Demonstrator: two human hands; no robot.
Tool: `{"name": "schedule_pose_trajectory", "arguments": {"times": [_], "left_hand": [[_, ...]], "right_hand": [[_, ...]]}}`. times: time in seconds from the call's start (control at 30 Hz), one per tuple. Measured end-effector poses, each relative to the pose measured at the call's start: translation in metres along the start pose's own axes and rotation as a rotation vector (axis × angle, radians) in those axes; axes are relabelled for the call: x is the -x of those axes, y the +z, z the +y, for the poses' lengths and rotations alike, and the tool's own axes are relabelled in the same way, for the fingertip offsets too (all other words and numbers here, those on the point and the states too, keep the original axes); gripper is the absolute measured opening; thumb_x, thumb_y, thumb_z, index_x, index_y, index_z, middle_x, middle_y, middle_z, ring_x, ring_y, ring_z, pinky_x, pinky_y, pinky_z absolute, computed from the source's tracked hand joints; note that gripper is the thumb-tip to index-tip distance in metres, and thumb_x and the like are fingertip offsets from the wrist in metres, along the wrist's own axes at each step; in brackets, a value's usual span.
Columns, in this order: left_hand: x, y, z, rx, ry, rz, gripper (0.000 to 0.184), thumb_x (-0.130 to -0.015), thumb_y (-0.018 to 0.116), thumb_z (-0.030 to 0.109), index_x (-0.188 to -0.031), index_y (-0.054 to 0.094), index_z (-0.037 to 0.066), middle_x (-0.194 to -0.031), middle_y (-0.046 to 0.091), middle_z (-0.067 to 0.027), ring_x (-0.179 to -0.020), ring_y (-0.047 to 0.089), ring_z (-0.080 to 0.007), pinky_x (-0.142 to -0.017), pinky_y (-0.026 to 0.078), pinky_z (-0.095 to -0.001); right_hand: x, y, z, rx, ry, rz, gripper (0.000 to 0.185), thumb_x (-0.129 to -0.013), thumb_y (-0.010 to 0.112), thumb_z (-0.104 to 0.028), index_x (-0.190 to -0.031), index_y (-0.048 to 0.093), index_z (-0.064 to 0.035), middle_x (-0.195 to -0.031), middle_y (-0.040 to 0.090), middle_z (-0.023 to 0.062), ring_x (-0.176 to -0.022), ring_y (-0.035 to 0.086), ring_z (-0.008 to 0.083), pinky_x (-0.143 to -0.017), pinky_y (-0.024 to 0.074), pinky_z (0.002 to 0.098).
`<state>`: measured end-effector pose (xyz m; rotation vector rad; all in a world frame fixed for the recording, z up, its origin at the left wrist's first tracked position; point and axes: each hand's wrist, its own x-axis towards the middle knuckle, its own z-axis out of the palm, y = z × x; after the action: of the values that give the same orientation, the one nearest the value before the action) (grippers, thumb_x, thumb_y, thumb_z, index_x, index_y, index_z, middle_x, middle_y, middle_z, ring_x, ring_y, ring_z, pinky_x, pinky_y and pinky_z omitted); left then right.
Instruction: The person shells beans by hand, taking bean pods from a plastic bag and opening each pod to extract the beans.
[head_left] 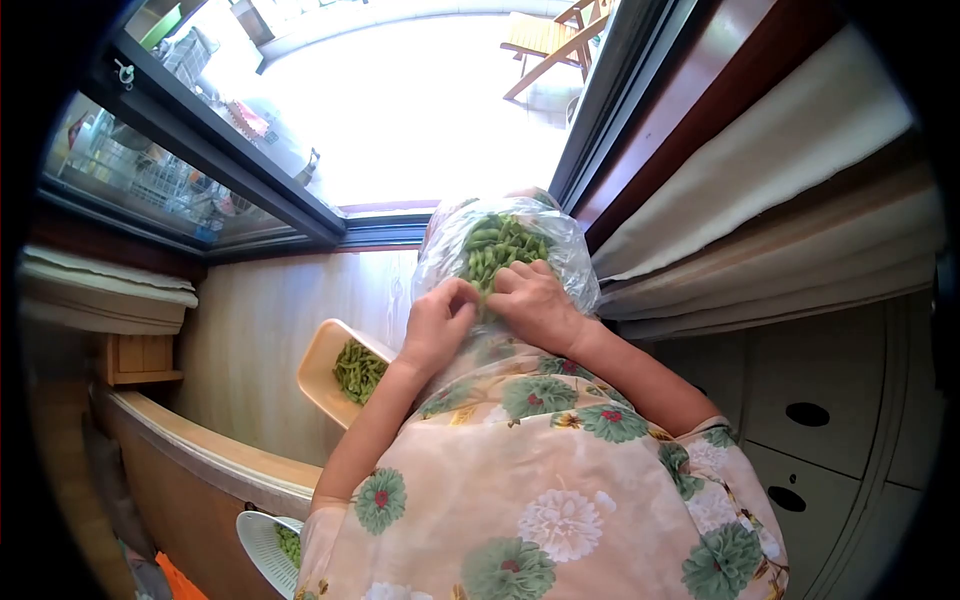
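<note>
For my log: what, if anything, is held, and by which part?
Left hand and right hand seem to pinch a green pod; exactly where is hidden.

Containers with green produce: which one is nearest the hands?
The clear plastic bag of green pods, on the lap: the left hand and right hand are both over it. The peach tub is off to the left; the white basket, farther back.
</note>
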<state>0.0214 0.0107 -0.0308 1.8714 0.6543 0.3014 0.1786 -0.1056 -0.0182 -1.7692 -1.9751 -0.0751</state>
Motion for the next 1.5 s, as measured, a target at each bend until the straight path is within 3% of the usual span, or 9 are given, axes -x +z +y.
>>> {"name": "schedule_pose_trajectory", "arguments": {"times": [0.13, 0.43, 0.57, 0.73, 0.93, 1.1, 1.23, 1.33, 1.5], "left_hand": [[-0.005, -0.004, -0.002, 0.512, -0.137, -0.1, 0.016, -0.087, 0.06, 0.002, -0.103, 0.056, 0.002, -0.086, 0.061, -0.0022, -0.076, 0.058, -0.0095, -0.066, 0.047, -0.0235], [-0.009, -0.017, 0.015, 0.789, -0.267, -0.139, 0.036, -0.089, 0.06, 0.006, -0.123, 0.053, 0.0, -0.095, 0.062, -0.0026, -0.084, 0.058, -0.0083, -0.076, 0.048, -0.0223], [-0.01, -0.012, 0.006, 0.847, -0.247, -0.1, 0.039, -0.09, 0.06, 0.008, -0.127, 0.052, 0.0, -0.099, 0.062, -0.0023, -0.087, 0.059, -0.0088, -0.079, 0.048, -0.0223], [-0.005, -0.006, 0.014, 0.899, -0.244, -0.121, 0.037, -0.091, 0.059, 0.009, -0.126, 0.053, 0.0, -0.108, 0.063, -0.0037, -0.091, 0.059, -0.0089, -0.081, 0.049, -0.0226], [0.007, -0.006, 0.01, 1.142, -0.28, -0.193, 0.037, -0.092, 0.057, 0.006, -0.127, 0.052, 0.0, -0.101, 0.064, -0.0053, -0.085, 0.061, -0.0116, -0.077, 0.05, -0.024], [0.003, -0.004, 0.021, 1.146, -0.271, -0.185, 0.035, -0.091, 0.056, 0.004, -0.125, 0.054, 0.0, -0.1, 0.064, -0.006, -0.087, 0.061, -0.0121, -0.077, 0.051, -0.0251], [-0.004, -0.004, 0.018, 1.043, -0.235, -0.199, 0.032, -0.09, 0.058, 0.003, -0.122, 0.056, -0.001, -0.098, 0.065, -0.0061, -0.084, 0.062, -0.0122, -0.077, 0.052, -0.0252], [-0.004, 0.003, 0.017, 0.991, -0.271, -0.159, 0.03, -0.09, 0.058, 0.004, -0.12, 0.057, -0.001, -0.096, 0.065, -0.0063, -0.082, 0.062, -0.0121, -0.075, 0.051, -0.0247], [-0.008, 0.007, 0.01, 0.891, -0.237, -0.187, 0.029, -0.09, 0.057, 0.005, -0.118, 0.058, -0.002, -0.092, 0.064, -0.004, -0.078, 0.059, -0.0088, -0.073, 0.049, -0.0218]], "right_hand": [[-0.001, 0.001, 0.0, -0.003, 0.022, -0.023, 0.005, -0.072, 0.056, -0.012, -0.072, 0.061, -0.012, -0.079, 0.053, 0.0041, -0.083, 0.054, 0.0224, -0.072, 0.04, 0.0356], [-0.001, -0.004, 0.011, -0.416, 0.089, 0.141, 0.01, -0.071, 0.065, -0.003, -0.079, 0.063, -0.0078, -0.079, 0.055, 0.0072, -0.074, 0.056, 0.0266, -0.065, 0.0438, 0.0378], [-0.001, -0.006, 0.006, -0.633, 0.328, 0.227, 0.011, -0.076, 0.062, 0.004, -0.085, 0.063, -0.0031, -0.084, 0.056, 0.0112, -0.077, 0.058, 0.0281, -0.068, 0.0475, 0.0329], [0.006, -0.001, 0.021, -0.997, 0.646, 0.161, 0.007, -0.088, 0.059, -0.001, -0.095, 0.059, -0.0014, -0.086, 0.059, -0.0011, -0.078, 0.055, 0.0045, -0.068, 0.0456, 0.019], [0.011, 0.006, 0.015, -0.845, 0.65, 0.189, 0.01, -0.086, 0.062, -0.004, -0.095, 0.059, -0.0012, -0.082, 0.06, 0.0003, -0.074, 0.056, 0.0053, -0.066, 0.046, 0.0203], [0.001, -0.012, 0.003, -0.69, 0.605, 0.157, 0.014, -0.082, 0.066, -0.006, -0.094, 0.06, -0.0005, -0.081, 0.058, 0.0019, -0.071, 0.054, 0.0064, -0.062, 0.0441, 0.0208], [-0.005, -0.016, 0.007, -0.996, 0.657, 0.183, 0.016, -0.086, 0.062, -0.01, -0.097, 0.065, 0.0008, -0.086, 0.061, 0.0039, -0.073, 0.056, 0.0098, -0.067, 0.0472, 0.0245], [-0.012, -0.027, 0.006, -1.163, 0.723, 0.033, 0.018, -0.088, 0.061, -0.011, -0.1, 0.066, 0.0013, -0.088, 0.064, 0.0022, -0.078, 0.057, 0.0074, -0.07, 0.0474, 0.0228], [-0.01, -0.012, 0.008, -1.275, 0.796, 0.071, 0.016, -0.086, 0.061, -0.009, -0.098, 0.065, 0.0016, -0.086, 0.064, 0.0017, -0.079, 0.058, 0.0074, -0.072, 0.0479, 0.0222]]}}
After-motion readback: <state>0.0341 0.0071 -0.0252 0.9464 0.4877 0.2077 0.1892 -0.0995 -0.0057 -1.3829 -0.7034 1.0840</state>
